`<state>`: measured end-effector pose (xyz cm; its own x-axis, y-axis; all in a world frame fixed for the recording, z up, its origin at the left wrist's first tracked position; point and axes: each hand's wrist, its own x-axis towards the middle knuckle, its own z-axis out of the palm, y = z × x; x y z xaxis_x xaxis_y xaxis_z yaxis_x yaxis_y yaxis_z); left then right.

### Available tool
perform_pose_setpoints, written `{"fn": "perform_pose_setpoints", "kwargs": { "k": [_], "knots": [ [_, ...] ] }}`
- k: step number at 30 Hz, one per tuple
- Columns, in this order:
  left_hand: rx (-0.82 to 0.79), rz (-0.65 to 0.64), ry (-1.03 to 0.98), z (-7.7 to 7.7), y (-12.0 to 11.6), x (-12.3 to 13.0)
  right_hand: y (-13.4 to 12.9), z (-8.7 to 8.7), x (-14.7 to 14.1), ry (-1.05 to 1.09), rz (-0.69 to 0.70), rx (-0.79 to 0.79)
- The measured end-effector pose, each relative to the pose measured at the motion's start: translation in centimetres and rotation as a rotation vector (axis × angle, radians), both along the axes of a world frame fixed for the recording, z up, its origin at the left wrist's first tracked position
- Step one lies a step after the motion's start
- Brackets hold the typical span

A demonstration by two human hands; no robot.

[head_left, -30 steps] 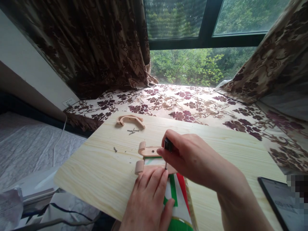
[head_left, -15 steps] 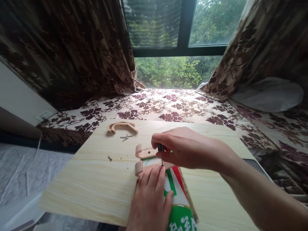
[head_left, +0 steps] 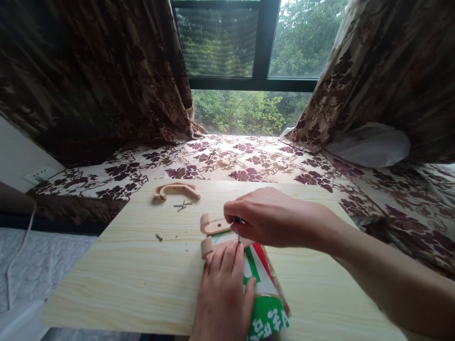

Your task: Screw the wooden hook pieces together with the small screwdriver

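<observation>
My right hand [head_left: 261,215] is closed around the dark handle of a screwdriver [head_left: 237,219]. The thin metal shaft points down at the nearer wooden hook [head_left: 206,248], close to my left fingertips. My left hand [head_left: 223,284] lies flat, fingers stretched out, over that hook and a green, white and red printed packet [head_left: 265,310]. Beside it, a second wooden hook [head_left: 217,226] with a dark hole lies on the same packet, partly covered by my right hand. Whether the shaft's tip sits in a screw cannot be made out.
On the light wooden table [head_left: 135,279], two more curved wooden hooks [head_left: 177,189] lie at the back left. Several screws [head_left: 182,205] are in front of them, and a single screw [head_left: 159,237] lies further left. A floral-covered window ledge [head_left: 227,158] runs behind the table.
The whole view has shifted slightly. Both hands keep their places on the hook and screwdriver; the right fingers sit a little differently, with less of the dark handle showing.
</observation>
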<state>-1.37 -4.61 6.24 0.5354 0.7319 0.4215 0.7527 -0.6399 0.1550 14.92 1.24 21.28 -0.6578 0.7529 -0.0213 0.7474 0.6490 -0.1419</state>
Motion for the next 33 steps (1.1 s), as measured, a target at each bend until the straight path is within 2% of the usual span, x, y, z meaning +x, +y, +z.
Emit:
{"fn": "perform_pose_setpoints", "kwargs": {
  "k": [3, 9, 15, 23, 29, 33],
  "knots": [
    [-0.008, 0.006, -0.016, -0.1, 0.0, 0.1, -0.1, -0.2, 0.2, 0.001, -0.015, 0.001],
    [-0.013, 0.003, -0.015, 0.1, 0.0, 0.2, -0.2, -0.9, 0.2, -0.015, -0.13, 0.053],
    [0.017, -0.002, 0.002, 0.1, 0.1, 0.1, -0.4, 0.0, 0.3, -0.08, -0.009, 0.042],
    [0.038, 0.0, 0.03, 0.1, 0.0, 0.2, -0.5, -0.5, 0.2, -0.114, -0.098, 0.112],
    [0.007, -0.008, 0.026, 0.3, 0.0, 0.1, -0.4, 0.8, 0.0, -0.176, 0.059, 0.039],
    [0.018, -0.005, 0.029, 0.1, 0.0, 0.0, -0.1, 0.8, -0.6, -0.213, 0.045, 0.072]
  ]
}}
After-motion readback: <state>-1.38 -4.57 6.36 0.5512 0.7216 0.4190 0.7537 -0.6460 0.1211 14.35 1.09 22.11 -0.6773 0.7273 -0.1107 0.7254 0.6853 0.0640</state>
